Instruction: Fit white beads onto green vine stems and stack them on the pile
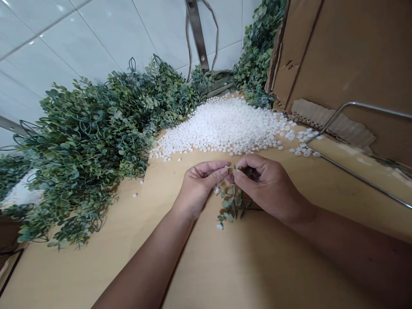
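Note:
Fingertips of my left hand (206,182) pinch a small white bead-like piece (227,168) at the tip of an artificial leaf sprig (229,204). My right hand (268,184) is closed on that same sprig, its thumb and forefinger meeting the left fingertips. Green leaves and a thin stem hang below the hands, with small white pieces on two of the hanging tips. Part of the sprig is hidden behind the right hand. Just beyond the hands a heap of small white pieces (225,124) lies on the wooden table (199,274).
A big pile of artificial greenery (106,124) lies along the left, against the white tiled wall (106,34). More greenery (262,51) stands behind a cardboard box (350,56) at right. A bent metal rod (360,176) juts over the table's right side.

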A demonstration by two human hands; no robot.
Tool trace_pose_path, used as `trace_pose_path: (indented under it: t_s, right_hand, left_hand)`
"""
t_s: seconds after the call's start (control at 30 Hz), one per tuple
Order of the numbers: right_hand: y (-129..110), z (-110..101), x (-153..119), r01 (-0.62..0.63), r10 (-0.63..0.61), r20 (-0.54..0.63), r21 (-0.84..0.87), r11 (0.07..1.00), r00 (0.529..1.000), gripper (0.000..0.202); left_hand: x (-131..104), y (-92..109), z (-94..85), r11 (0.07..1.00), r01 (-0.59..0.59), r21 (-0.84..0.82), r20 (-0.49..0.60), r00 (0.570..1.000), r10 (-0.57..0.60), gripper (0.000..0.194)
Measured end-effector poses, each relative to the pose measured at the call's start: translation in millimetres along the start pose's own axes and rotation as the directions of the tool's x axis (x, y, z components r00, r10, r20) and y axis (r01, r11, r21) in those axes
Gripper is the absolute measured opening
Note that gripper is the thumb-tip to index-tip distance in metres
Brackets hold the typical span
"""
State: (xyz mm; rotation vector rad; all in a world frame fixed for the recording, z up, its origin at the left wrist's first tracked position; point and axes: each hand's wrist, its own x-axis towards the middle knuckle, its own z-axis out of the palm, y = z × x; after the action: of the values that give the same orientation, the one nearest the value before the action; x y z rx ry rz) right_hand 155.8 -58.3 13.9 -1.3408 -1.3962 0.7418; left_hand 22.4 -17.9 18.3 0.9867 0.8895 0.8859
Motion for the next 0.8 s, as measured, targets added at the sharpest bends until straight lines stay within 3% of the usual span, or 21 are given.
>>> trace_pose_path:
  t_s: [0.37,0.8]
  right_hand:
    - [0.3,0.4,-1.6,-0.019,0.021,0.054,-0.032,0.999,0.998,0.016]
    - [5.3,1.8,0.1,-0.054,0.060,0.085,-0.073,0.996,0.995,0.014]
  left_hand:
    - [2.7,4.6,-4.9,0.991,-0.014,0.135,0.043,0.999,0.008,0.019]
    - [5.1,2.6,-3.6,0.986,0.002,0.164,0.063,0.998,-0.012,0.022]
